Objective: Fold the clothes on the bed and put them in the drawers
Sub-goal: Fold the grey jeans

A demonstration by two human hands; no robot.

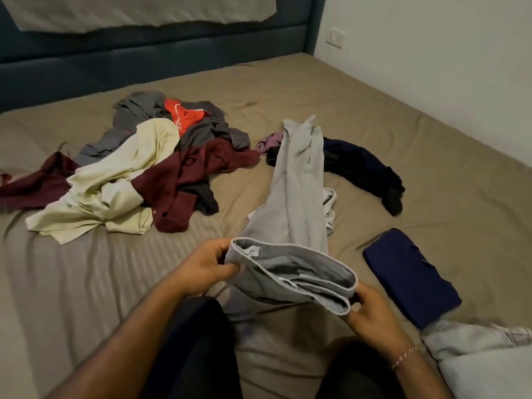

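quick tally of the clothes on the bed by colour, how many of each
Counting what can be told apart, since the pile overlaps:
grey: 2, the light grey trousers the hands hold and the dark grey garment in the pile
navy: 2, the folded navy piece and the crumpled navy garment
maroon: 1
cream: 1
red: 1
purple: 1
total: 8

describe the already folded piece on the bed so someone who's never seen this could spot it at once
Start from the tan bed and look to its near right side, just beyond the person's right hand. There lies the folded navy garment, a flat, neat rectangle. Unlike the crumpled pile on the left and the loose dark clothes farther back, it is tidy and lies alone.
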